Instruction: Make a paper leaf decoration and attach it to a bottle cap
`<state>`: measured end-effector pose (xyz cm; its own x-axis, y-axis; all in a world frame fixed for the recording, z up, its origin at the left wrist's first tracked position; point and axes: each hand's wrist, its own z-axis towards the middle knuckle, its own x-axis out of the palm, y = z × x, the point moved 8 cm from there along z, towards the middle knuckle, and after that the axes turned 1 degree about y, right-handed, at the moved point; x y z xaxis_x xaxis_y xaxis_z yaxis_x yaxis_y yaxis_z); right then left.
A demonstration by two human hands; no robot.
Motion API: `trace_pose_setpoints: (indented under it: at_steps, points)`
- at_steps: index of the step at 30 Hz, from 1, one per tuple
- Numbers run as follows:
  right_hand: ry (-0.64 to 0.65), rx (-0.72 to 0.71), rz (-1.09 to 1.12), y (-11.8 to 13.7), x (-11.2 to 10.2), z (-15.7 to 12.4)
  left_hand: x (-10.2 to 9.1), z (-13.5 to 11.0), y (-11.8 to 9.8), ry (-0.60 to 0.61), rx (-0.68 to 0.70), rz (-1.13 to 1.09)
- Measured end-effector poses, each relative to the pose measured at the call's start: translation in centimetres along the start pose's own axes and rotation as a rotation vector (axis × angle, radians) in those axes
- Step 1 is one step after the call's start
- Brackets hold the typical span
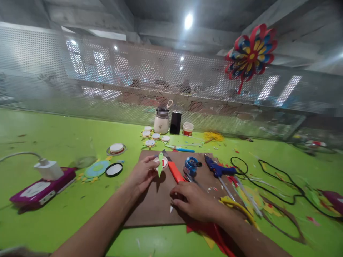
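My left hand [143, 173], over the brown board [150, 214], pinches a small white disc [164, 162] with a red figure 1 on it. A pointed light-green leaf-shaped piece [160, 166] stands in front of the disc at the fingertips. My right hand [193, 201] is low over the board with curled fingers. A white pointed tip [171, 209] shows below them; whether the fingers hold it is unclear. Just beyond that hand is an orange utility knife [175, 172], its dark blade pointing away. Beside it stands a blue patterned container [190, 166] with metallic tools partly hidden.
To the right lie a blue glue gun [218, 167], a black cord [284, 171] and coloured scraps [252, 196]. A purple power strip [43, 189] is at left. At the back stand a jar [161, 123], a phone [175, 123] and several small discs [155, 136].
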<state>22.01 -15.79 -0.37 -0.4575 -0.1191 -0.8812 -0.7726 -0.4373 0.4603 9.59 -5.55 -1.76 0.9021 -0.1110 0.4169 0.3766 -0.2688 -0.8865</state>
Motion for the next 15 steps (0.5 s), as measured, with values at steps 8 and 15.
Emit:
trace_pose_setpoints:
  at_steps: [8,15]
  points:
    - [-0.004,-0.003,-0.025,0.4,-0.4,-0.1,0.8,-1.3,-0.8,0.068,-0.052,-0.204]
    - [-0.033,-0.011,-0.046,0.5,-0.8,-0.1,2.9,-4.1,-5.2,0.297,0.057,-0.538]
